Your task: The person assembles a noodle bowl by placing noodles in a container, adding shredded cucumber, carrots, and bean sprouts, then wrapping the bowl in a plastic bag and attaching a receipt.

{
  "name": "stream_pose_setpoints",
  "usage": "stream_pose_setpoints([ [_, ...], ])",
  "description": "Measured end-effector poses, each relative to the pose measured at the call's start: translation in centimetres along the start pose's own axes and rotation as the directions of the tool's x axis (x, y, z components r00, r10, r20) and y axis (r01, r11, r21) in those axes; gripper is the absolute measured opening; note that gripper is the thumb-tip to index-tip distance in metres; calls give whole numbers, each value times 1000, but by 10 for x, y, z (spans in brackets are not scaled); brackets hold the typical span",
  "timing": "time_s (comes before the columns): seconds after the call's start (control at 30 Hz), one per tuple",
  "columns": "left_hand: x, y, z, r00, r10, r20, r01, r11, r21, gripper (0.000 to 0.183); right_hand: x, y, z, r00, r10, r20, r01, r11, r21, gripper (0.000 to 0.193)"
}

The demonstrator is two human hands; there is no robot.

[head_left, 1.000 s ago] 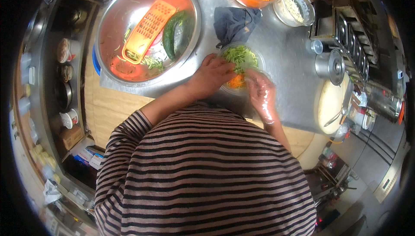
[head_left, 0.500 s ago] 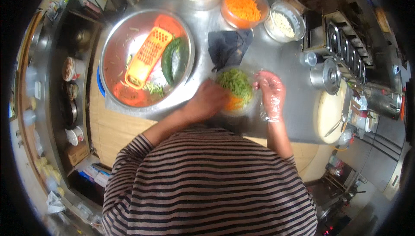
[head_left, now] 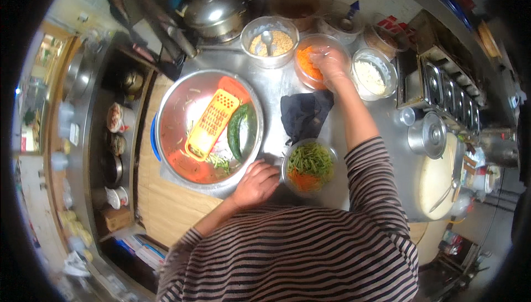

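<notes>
Now right hand (head_left: 330,61) in carrot bowl (head_left: 303,75), left hand (head_left: 255,183) beside salad bowl (head_left: 289,177)

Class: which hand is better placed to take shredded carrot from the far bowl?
The right hand: it is already in the carrot bowl. The left hand rests beside the near salad bowl.
</notes>
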State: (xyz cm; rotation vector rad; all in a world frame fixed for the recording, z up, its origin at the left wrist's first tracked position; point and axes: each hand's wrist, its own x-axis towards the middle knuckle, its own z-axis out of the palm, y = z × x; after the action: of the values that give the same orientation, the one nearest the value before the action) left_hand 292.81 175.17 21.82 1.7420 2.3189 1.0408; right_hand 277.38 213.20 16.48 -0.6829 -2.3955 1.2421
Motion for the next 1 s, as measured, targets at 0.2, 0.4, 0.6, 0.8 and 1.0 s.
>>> stream_pose_setpoints([
  [0.2,-29,9,-12,991,-84,-109,93,992,82,18,-6,10,-73,974,-29,-225,32,999,8,20],
  [0.4,-18,9,-10,996,-42,-78,44,999,25,16,-16,43,-147,897,441,-7,-254,503,-826,40],
  [0.6,-1,11,-11,998,-14,-58,16,1000,20,16,-8,97,-146,892,439,109,-129,479,-868,41],
  [0.8,2,13,-9,999,-25,-36,25,1000,3,15,-8,94,-173,951,310,1,-194,598,-778,27],
  [1.0,5,14,-5,999,-5,-47,5,1000,-3,14,-32,79,-186,988,76,-137,-140,827,-545,25],
])
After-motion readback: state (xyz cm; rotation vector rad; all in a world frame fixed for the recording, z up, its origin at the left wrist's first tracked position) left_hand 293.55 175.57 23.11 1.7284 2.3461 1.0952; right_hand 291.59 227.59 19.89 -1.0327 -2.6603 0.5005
